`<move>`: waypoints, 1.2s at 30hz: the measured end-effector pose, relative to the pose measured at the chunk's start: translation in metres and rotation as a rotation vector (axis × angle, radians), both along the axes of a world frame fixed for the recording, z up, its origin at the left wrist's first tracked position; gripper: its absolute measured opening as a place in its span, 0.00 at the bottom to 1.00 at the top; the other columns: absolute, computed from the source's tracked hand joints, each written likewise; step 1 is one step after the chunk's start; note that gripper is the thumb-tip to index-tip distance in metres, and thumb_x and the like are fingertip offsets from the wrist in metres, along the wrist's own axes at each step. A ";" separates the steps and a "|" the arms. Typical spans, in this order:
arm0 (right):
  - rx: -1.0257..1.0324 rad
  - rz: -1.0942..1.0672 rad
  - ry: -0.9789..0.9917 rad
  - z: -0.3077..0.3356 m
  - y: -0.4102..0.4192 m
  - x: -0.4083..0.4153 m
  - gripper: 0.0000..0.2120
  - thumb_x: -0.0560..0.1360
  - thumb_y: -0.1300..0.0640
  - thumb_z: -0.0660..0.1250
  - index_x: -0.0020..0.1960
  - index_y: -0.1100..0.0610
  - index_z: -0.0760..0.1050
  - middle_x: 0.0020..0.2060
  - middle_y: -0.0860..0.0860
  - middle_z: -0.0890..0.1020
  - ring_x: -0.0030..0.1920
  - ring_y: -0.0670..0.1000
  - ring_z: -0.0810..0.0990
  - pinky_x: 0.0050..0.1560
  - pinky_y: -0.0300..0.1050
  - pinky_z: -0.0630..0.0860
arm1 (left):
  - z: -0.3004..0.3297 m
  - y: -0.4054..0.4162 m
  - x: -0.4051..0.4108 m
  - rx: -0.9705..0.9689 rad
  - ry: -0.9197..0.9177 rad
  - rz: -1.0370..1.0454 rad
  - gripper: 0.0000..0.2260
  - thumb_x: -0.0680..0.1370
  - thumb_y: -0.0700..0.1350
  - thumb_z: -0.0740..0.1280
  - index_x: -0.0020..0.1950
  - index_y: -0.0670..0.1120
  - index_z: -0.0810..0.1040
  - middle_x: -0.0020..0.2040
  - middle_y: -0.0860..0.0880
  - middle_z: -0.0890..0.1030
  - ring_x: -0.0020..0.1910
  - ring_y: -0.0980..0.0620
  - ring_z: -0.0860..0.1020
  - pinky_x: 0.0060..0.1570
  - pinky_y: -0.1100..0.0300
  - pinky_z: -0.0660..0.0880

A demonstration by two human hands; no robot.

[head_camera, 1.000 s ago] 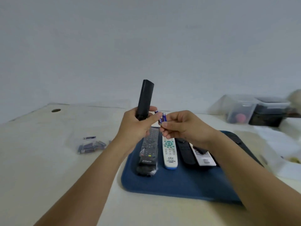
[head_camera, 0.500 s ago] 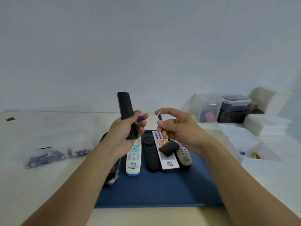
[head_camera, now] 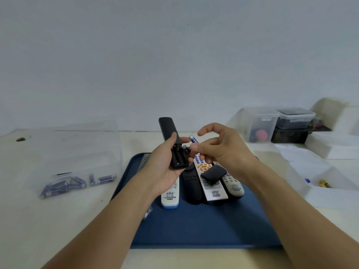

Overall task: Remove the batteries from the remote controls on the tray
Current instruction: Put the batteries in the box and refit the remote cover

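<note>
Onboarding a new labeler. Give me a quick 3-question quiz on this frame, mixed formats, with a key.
1. True or false: the black remote in the left hand has its battery slot uncovered.
2. Which does the right hand pinch? A) a battery B) the loose black cover C) the white remote
3. Fill in: the loose black cover rests on remotes lying on the blue ____.

Key: 1 true; 2 A; 3 tray.
</note>
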State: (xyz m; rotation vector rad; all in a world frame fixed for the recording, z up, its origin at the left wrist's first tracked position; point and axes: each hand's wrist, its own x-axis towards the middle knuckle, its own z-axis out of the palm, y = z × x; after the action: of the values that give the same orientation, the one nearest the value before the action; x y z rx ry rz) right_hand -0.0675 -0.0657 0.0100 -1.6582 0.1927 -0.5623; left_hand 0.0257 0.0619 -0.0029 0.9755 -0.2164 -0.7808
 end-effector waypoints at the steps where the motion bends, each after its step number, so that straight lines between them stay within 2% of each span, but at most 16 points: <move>1: -0.023 -0.019 -0.009 0.001 -0.001 0.000 0.12 0.69 0.65 0.78 0.49 0.64 0.78 0.32 0.62 0.83 0.26 0.49 0.76 0.29 0.39 0.74 | 0.000 0.000 -0.001 0.005 -0.025 -0.004 0.16 0.84 0.51 0.61 0.52 0.39 0.80 0.40 0.42 0.83 0.39 0.47 0.80 0.37 0.58 0.76; 3: -0.067 -0.025 -0.035 0.002 -0.003 -0.001 0.08 0.69 0.66 0.77 0.44 0.67 0.81 0.31 0.60 0.83 0.25 0.48 0.76 0.30 0.37 0.76 | 0.001 0.001 -0.002 0.017 -0.078 -0.014 0.16 0.85 0.52 0.60 0.52 0.40 0.80 0.40 0.42 0.83 0.40 0.46 0.80 0.39 0.57 0.77; 6: -0.082 -0.001 -0.045 0.002 -0.005 -0.003 0.04 0.72 0.68 0.74 0.46 0.67 0.84 0.33 0.54 0.85 0.30 0.47 0.79 0.38 0.38 0.80 | 0.004 0.002 -0.003 0.016 -0.128 -0.036 0.17 0.85 0.51 0.59 0.53 0.39 0.80 0.42 0.40 0.83 0.41 0.44 0.81 0.42 0.55 0.78; 9: -0.103 0.054 -0.037 0.003 -0.004 -0.006 0.07 0.75 0.70 0.70 0.52 0.66 0.83 0.42 0.61 0.86 0.36 0.51 0.81 0.45 0.42 0.82 | 0.004 0.002 -0.006 0.005 -0.148 -0.062 0.17 0.85 0.49 0.58 0.56 0.37 0.79 0.42 0.41 0.83 0.38 0.46 0.82 0.41 0.54 0.79; 12: -0.123 0.045 -0.034 0.008 -0.001 -0.009 0.12 0.73 0.70 0.73 0.54 0.61 0.80 0.43 0.60 0.87 0.38 0.55 0.83 0.43 0.44 0.82 | 0.003 0.000 -0.009 0.042 -0.204 -0.068 0.19 0.86 0.51 0.56 0.54 0.39 0.80 0.40 0.43 0.83 0.36 0.48 0.81 0.43 0.54 0.80; 15: -0.081 -0.002 -0.065 0.012 0.005 -0.008 0.13 0.69 0.68 0.77 0.52 0.62 0.79 0.40 0.60 0.87 0.35 0.54 0.83 0.38 0.42 0.80 | 0.002 -0.002 -0.010 0.079 -0.262 -0.078 0.22 0.86 0.53 0.55 0.59 0.38 0.81 0.37 0.45 0.82 0.39 0.47 0.80 0.47 0.53 0.80; 17: -0.087 -0.046 -0.096 0.012 0.009 -0.007 0.11 0.68 0.68 0.78 0.47 0.66 0.79 0.36 0.62 0.86 0.30 0.52 0.81 0.34 0.40 0.79 | 0.001 -0.002 -0.011 0.079 -0.257 -0.085 0.22 0.85 0.54 0.56 0.59 0.38 0.82 0.34 0.46 0.81 0.40 0.46 0.80 0.48 0.53 0.80; 20: -0.089 -0.099 -0.141 0.013 0.009 -0.007 0.09 0.66 0.68 0.79 0.42 0.70 0.80 0.29 0.58 0.84 0.26 0.49 0.80 0.32 0.39 0.80 | 0.001 -0.002 -0.011 0.075 -0.232 -0.085 0.20 0.85 0.54 0.58 0.58 0.39 0.81 0.37 0.45 0.83 0.40 0.45 0.81 0.46 0.54 0.82; 23: -0.110 -0.094 -0.153 0.015 0.009 -0.009 0.05 0.67 0.68 0.78 0.40 0.67 0.83 0.30 0.57 0.84 0.26 0.49 0.79 0.33 0.39 0.80 | 0.003 -0.001 -0.013 0.067 -0.215 -0.096 0.19 0.85 0.53 0.58 0.58 0.39 0.81 0.39 0.44 0.83 0.38 0.47 0.81 0.42 0.55 0.82; 26: -0.162 -0.069 -0.125 0.012 0.014 -0.007 0.03 0.68 0.68 0.78 0.41 0.65 0.85 0.33 0.59 0.85 0.28 0.49 0.79 0.33 0.40 0.80 | 0.004 -0.001 -0.017 0.042 -0.197 -0.107 0.19 0.86 0.51 0.57 0.58 0.39 0.81 0.37 0.45 0.81 0.37 0.49 0.81 0.47 0.53 0.82; 29: -0.171 -0.072 -0.095 0.006 0.021 -0.004 0.05 0.69 0.67 0.78 0.43 0.65 0.85 0.35 0.61 0.85 0.30 0.51 0.81 0.32 0.42 0.81 | 0.004 -0.001 -0.020 0.002 -0.139 -0.102 0.20 0.86 0.51 0.56 0.61 0.38 0.81 0.47 0.42 0.85 0.46 0.48 0.83 0.53 0.52 0.82; 31: -0.165 -0.069 -0.083 0.004 0.022 -0.002 0.06 0.69 0.67 0.78 0.44 0.64 0.84 0.35 0.60 0.86 0.33 0.53 0.84 0.34 0.48 0.83 | 0.005 -0.002 -0.021 -0.021 -0.084 -0.090 0.21 0.86 0.51 0.55 0.63 0.37 0.79 0.56 0.39 0.85 0.53 0.46 0.84 0.54 0.53 0.82; 33: -0.173 -0.072 -0.080 0.002 0.024 -0.001 0.06 0.68 0.67 0.78 0.43 0.63 0.83 0.34 0.59 0.86 0.35 0.55 0.85 0.36 0.52 0.84 | 0.006 -0.002 -0.022 -0.046 -0.031 -0.081 0.21 0.86 0.51 0.55 0.64 0.36 0.77 0.57 0.38 0.85 0.54 0.46 0.85 0.52 0.54 0.83; 36: -0.244 -0.113 -0.082 -0.003 0.028 0.002 0.05 0.69 0.65 0.78 0.42 0.61 0.84 0.33 0.56 0.86 0.34 0.53 0.86 0.37 0.51 0.84 | 0.007 -0.001 -0.024 -0.039 0.026 -0.057 0.19 0.86 0.50 0.56 0.61 0.36 0.78 0.55 0.38 0.85 0.51 0.46 0.86 0.48 0.55 0.82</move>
State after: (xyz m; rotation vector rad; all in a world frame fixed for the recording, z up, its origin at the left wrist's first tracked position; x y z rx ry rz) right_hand -0.0656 -0.0374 0.0069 -1.8637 0.1637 -0.7627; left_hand 0.0014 0.0612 0.0044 0.9252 -0.2372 -0.8385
